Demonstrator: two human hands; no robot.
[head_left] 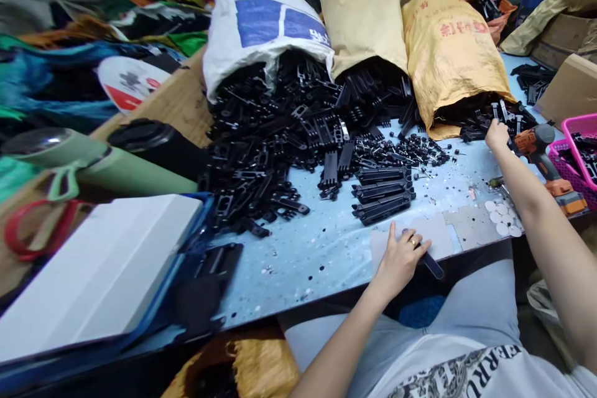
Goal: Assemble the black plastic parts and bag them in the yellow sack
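Observation:
My left hand is at the front edge of the blue-covered table, its fingers curled over a long dark plastic strip that juts past the edge. Stretched far to the right, my right hand has its fingers closed among black parts with shiny metal ends at the mouth of the orange woven sack. What its fingertips pinch is too small to make out. Several long black plastic pieces lie stacked side by side beyond my left hand. Small pins or screws are heaped behind them.
A white sack and a tan sack spill black parts. An orange-and-black cordless drill and a pink basket stand right. White discs lie near the front edge. A white box, green tumbler and scissors are left.

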